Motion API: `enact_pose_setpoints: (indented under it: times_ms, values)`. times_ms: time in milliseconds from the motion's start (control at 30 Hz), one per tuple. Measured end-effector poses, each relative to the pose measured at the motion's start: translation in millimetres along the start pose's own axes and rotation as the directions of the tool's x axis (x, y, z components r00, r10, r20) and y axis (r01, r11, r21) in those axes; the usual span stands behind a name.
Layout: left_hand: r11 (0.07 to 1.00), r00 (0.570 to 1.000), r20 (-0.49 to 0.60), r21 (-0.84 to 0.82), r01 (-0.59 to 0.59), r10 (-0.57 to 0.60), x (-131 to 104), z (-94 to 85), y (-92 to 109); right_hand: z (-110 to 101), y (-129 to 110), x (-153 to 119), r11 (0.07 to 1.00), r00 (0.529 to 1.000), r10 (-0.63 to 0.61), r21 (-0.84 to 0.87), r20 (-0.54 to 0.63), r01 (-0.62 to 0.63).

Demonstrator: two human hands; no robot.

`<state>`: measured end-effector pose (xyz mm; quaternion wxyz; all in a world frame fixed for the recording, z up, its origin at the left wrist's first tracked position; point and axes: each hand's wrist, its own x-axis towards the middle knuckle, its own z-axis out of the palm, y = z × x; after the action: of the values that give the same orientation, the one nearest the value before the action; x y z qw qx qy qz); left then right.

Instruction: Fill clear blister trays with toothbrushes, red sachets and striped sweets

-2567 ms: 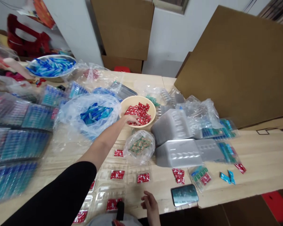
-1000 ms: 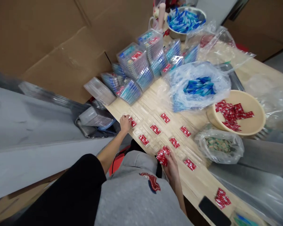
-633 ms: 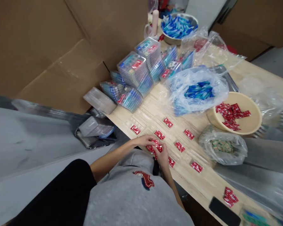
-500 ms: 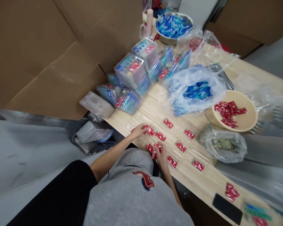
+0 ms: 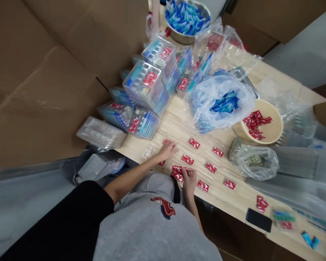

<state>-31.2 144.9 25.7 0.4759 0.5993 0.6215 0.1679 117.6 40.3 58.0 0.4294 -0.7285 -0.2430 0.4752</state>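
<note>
My left hand [image 5: 167, 151] is over the near left part of the wooden table, fingers apart, beside a small red-and-white packet [image 5: 167, 142]. Nothing shows in its grasp. Near the table's front edge, my right hand [image 5: 189, 181] has its fingers closed on a few red packets [image 5: 177, 169]. Another red packet [image 5: 162, 163] is partly hidden by my left wrist. More red packets lie spaced out in rows, among them one packet [image 5: 187, 159] between my hands and one [image 5: 203, 186] right of my right hand. Faint clear plastic tray outlines [image 5: 150, 152] show at the left.
Filled clear trays [image 5: 145, 81] stand stacked at the back left, with empty-looking trays [image 5: 101, 132] near the edge. A bag of blue packets [image 5: 198, 98], a cream bowl [image 5: 278, 125] of red packets and a smaller bag [image 5: 271, 163] stand right. A phone [image 5: 259, 220] lies front right.
My left hand no longer shows the red packet it held; a packet now lies beside its fingers. My right hand still holds red packets. The whole view has shifted slightly.
</note>
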Motion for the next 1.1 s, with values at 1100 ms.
enact_pose_setpoints:
  times_ms: [1100]
  values:
    - [0.844, 0.927, -0.078, 0.445, -0.298, 0.368, 71.9, -2.6, -27.3, -17.7, 19.9, 1.0, 0.986, 0.995, -0.037, -0.167, -0.096, 0.02]
